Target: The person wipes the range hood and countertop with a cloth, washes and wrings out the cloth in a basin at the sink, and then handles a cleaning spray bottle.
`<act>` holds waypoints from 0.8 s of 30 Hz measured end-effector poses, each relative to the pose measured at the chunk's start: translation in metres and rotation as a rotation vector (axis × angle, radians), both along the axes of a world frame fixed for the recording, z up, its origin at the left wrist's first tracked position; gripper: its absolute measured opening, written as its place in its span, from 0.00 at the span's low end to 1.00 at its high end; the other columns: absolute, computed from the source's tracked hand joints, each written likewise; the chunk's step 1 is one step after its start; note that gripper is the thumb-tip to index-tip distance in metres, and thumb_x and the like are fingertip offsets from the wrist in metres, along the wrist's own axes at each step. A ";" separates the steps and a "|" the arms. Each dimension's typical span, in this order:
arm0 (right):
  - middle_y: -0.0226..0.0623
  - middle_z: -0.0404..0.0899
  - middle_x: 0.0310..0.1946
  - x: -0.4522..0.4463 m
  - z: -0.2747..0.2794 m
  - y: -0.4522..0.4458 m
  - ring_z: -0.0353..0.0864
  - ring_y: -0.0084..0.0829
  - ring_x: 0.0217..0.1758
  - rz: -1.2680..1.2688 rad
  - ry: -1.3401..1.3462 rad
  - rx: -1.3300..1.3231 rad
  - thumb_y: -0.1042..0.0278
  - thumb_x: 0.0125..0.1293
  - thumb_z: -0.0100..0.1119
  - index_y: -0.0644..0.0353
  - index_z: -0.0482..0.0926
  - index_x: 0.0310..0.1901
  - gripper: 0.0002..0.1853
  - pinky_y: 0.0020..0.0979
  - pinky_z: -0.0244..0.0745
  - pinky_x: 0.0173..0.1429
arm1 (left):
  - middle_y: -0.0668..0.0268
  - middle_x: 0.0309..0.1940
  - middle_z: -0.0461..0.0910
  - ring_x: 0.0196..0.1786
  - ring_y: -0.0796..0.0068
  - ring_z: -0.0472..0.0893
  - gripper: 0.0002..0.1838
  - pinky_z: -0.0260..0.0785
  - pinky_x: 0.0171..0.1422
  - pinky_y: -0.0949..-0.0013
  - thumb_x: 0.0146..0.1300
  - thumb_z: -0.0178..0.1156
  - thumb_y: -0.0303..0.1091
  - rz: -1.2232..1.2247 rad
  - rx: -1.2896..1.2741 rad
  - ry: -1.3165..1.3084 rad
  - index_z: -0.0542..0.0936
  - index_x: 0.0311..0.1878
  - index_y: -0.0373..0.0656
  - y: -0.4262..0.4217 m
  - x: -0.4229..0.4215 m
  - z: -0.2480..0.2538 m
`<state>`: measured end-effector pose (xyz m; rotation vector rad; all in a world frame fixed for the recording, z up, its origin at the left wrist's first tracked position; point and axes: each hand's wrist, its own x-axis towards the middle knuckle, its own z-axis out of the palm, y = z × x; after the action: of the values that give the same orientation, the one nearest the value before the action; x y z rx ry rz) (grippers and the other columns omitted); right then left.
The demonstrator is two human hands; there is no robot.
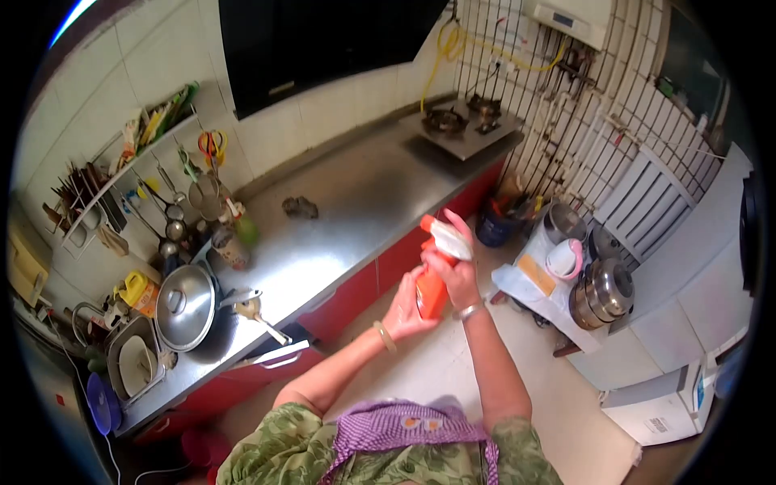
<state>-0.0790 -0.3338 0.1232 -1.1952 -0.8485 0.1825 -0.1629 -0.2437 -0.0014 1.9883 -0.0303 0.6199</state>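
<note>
Both hands are raised in front of me around an orange spray bottle [432, 293] with a white and orange spray head. My left hand [406, 310] is wrapped round the lower part of the bottle from the left. Higher up, at the neck below the spray head, my right hand [457, 279] grips it, with one finger reaching up behind the head. The bottle is tilted, its nozzle towards the upper left. Behind it runs the steel countertop [356, 194], on which a crumpled grey cloth or scrubber [300, 208] lies.
A gas stove [469, 125] stands at the counter's far end. To the left are a lidded wok [186, 307], a sink [121, 339], a yellow jug [139, 293] and hanging utensils. A drawer [267, 356] is pulled out. Steel pots [602, 293] sit on a small table at right.
</note>
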 end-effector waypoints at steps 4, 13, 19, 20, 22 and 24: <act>0.42 0.76 0.56 0.064 -0.037 0.056 0.81 0.27 0.46 0.348 0.232 -0.106 0.74 0.59 0.62 0.59 0.61 0.69 0.35 0.29 0.80 0.49 | 0.49 0.53 0.66 0.54 0.49 0.70 0.54 0.67 0.62 0.54 0.35 0.75 0.40 0.082 -0.026 0.028 0.57 0.67 0.39 0.044 0.018 0.009; 0.41 0.81 0.50 0.178 0.000 0.134 0.82 0.31 0.47 0.771 0.492 -0.027 0.67 0.58 0.62 0.64 0.70 0.63 0.29 0.29 0.76 0.50 | 0.49 0.62 0.63 0.66 0.52 0.67 0.57 0.62 0.69 0.56 0.40 0.72 0.44 0.139 -0.017 0.140 0.51 0.71 0.38 0.110 0.115 0.014; 0.37 0.78 0.46 0.250 0.004 0.191 0.79 0.28 0.41 0.923 0.457 0.013 0.61 0.58 0.62 0.65 0.70 0.61 0.30 0.30 0.76 0.49 | 0.49 0.62 0.63 0.66 0.53 0.67 0.58 0.62 0.68 0.57 0.39 0.72 0.44 0.205 -0.203 0.191 0.50 0.72 0.40 0.140 0.170 0.047; 0.37 0.78 0.47 0.254 0.006 0.200 0.79 0.28 0.42 0.938 0.516 0.038 0.60 0.58 0.62 0.65 0.70 0.62 0.31 0.30 0.76 0.49 | 0.49 0.62 0.63 0.66 0.53 0.68 0.57 0.62 0.68 0.56 0.39 0.72 0.44 0.261 -0.203 0.194 0.51 0.72 0.40 0.144 0.176 0.047; 0.38 0.77 0.49 0.264 0.006 0.219 0.79 0.29 0.44 0.969 0.629 0.073 0.58 0.58 0.62 0.66 0.69 0.63 0.33 0.32 0.76 0.50 | 0.49 0.61 0.64 0.65 0.52 0.68 0.56 0.63 0.68 0.56 0.39 0.72 0.43 0.368 -0.194 0.183 0.52 0.71 0.39 0.153 0.186 0.047; 0.40 0.77 0.50 0.276 0.001 0.243 0.80 0.31 0.47 0.914 0.527 0.081 0.47 0.61 0.62 0.64 0.66 0.66 0.37 0.34 0.76 0.53 | 0.49 0.59 0.64 0.63 0.51 0.69 0.54 0.63 0.68 0.56 0.39 0.72 0.42 0.465 -0.165 0.153 0.55 0.70 0.39 0.170 0.194 0.045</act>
<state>0.1971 -0.0911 0.1242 -0.5571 -0.8590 1.1412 0.0310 -0.0739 0.0435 1.8830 0.5720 0.7343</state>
